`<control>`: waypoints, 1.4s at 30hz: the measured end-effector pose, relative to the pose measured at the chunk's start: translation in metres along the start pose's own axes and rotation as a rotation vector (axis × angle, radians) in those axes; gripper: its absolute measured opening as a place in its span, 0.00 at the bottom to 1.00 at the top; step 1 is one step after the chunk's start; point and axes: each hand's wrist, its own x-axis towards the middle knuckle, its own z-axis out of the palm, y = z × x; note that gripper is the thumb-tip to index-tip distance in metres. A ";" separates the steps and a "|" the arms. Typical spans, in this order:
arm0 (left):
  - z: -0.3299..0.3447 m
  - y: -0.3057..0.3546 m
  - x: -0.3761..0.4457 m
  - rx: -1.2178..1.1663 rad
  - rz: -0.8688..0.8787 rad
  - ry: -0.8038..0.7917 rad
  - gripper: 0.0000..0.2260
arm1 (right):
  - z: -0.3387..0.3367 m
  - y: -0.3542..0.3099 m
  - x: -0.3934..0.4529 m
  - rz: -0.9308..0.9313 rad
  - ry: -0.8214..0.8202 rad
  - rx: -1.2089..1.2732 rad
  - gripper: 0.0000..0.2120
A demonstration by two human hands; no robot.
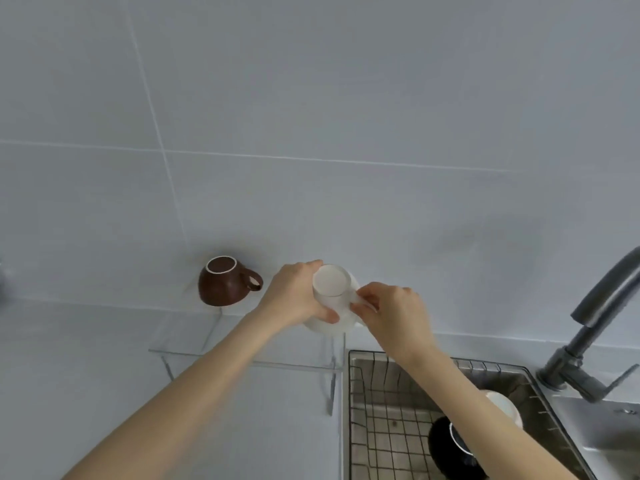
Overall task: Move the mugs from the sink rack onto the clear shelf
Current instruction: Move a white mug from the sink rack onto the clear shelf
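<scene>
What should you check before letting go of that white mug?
1. White mug over the clear shelf: ok, near its right end.
2. Mug upside down like the brown mug: ok.
3. Mug resting fully on the shelf: cannot tell, the hands hide its rim.
4. Room beside the brown mug: ok, a gap shows.
5. Left hand and right hand both gripping: ok.
6. Mugs left in the sink rack: not ok, two remain.

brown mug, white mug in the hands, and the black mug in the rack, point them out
brown mug (221,287), head view, on its dark outer side
white mug (330,280), head view, on its upturned base
black mug (441,445), head view, on its dark side
</scene>
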 end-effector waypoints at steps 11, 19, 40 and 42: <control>-0.060 -0.086 -0.026 0.024 -0.187 0.049 0.23 | 0.079 -0.078 0.034 -0.130 -0.142 0.035 0.11; -0.067 -0.144 -0.030 -0.006 -0.330 0.069 0.22 | 0.134 -0.105 0.050 -0.159 -0.234 0.025 0.12; -0.074 -0.166 -0.030 0.057 -0.409 -0.060 0.25 | 0.160 -0.111 0.053 -0.153 -0.268 0.098 0.13; -0.074 -0.162 -0.028 0.064 -0.438 -0.104 0.29 | 0.155 -0.108 0.053 -0.142 -0.329 0.178 0.14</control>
